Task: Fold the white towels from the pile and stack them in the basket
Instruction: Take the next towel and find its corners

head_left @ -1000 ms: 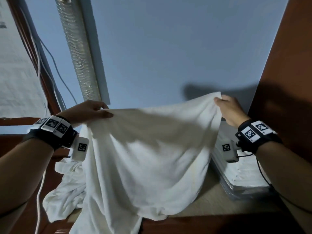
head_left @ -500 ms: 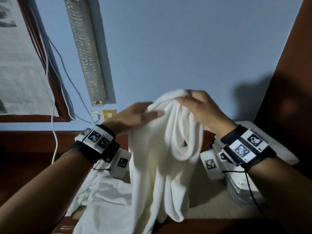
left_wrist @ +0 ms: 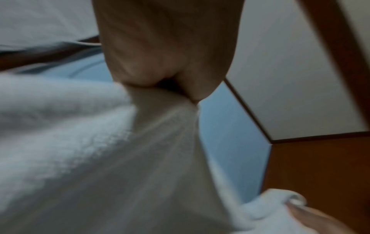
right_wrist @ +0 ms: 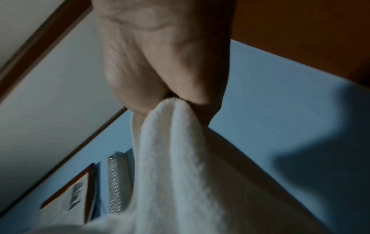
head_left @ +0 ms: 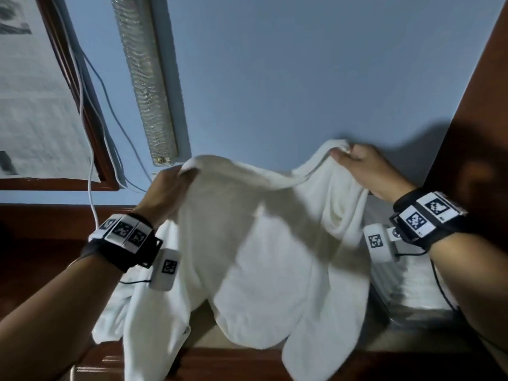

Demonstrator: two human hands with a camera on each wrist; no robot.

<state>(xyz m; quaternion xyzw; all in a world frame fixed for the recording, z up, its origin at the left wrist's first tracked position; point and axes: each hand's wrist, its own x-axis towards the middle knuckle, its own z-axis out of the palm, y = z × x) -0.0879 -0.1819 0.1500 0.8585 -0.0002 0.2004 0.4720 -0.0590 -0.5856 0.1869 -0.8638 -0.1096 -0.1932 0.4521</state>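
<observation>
A white towel hangs doubled between the two hands, raised in front of the blue wall. The left hand pinches its upper left edge; the right hand grips the bunched upper right corner (slightly higher). The cloth sags between them, over the pile and beside the basket

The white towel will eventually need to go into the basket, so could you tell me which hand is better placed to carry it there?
Probably the right hand: it pinches the white towel directly above the basket, while the left hand grips the far corner.
</observation>
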